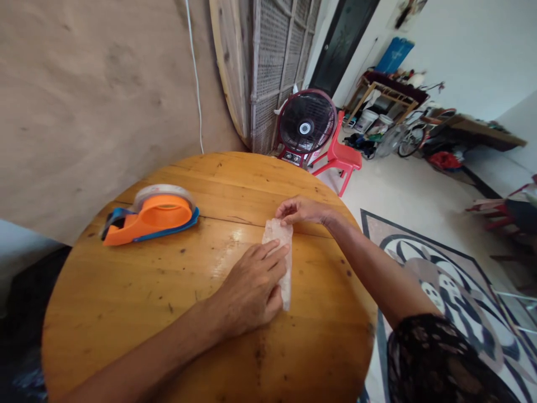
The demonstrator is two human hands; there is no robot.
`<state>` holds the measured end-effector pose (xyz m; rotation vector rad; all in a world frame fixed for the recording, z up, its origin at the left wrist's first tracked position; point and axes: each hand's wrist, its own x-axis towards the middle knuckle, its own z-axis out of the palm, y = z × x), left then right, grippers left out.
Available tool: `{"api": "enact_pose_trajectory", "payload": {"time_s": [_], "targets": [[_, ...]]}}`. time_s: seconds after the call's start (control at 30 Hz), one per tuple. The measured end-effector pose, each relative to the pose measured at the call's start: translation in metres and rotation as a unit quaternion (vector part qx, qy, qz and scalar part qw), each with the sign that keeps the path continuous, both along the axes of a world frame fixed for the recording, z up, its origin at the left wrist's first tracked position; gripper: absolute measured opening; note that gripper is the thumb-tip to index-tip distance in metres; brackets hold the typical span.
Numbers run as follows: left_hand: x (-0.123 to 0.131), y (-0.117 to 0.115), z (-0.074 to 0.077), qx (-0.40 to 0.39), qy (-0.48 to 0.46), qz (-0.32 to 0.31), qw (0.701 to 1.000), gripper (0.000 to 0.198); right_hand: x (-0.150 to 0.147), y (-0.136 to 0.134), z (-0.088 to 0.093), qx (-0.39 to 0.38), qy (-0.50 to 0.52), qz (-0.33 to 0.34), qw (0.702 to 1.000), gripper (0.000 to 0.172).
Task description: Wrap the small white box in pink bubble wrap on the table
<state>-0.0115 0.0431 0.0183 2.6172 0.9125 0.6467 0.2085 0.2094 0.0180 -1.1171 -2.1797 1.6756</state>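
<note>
A narrow, see-through plastic packet (280,246) lies lengthwise on the round wooden table (126,302). My left hand (251,291) rests flat on the packet's near half, fingers stretched out and pressing it down. My right hand (300,211) pinches the packet's far end with fingertips together. An orange and blue tape dispenser (153,217) with a roll of clear tape sits on the table to the left, well apart from both hands.
A bare wall stands behind the table. Past the table's far edge are a floor fan (305,127), a red plastic chair (340,158), a leaning wooden board and lattice panel. A patterned rug (453,291) lies on the floor at right.
</note>
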Motion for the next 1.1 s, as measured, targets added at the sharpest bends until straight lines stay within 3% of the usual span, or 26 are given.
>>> {"api": "enact_pose_trajectory", "payload": {"time_s": [0.53, 0.8, 0.97, 1.1], "targets": [[0.000, 0.005, 0.000, -0.084, 0.015, -0.012, 0.996, 0.034, -0.009, -0.013, -0.005, 0.015, 0.046, -0.022, 0.999, 0.025], [0.001, 0.003, 0.001, -0.092, 0.037, -0.002, 0.995, 0.032, -0.016, -0.022, -0.002, 0.090, 0.081, -0.019, 0.992, 0.025], [0.002, 0.001, 0.005, -0.086, 0.057, 0.003, 0.995, 0.032, -0.016, -0.027, 0.004, 0.143, 0.089, -0.001, 0.986, 0.050], [0.003, -0.001, 0.008, -0.076, 0.072, 0.011, 0.994, 0.033, -0.019, -0.044, 0.021, 0.224, 0.062, 0.001, 0.973, 0.040]]}}
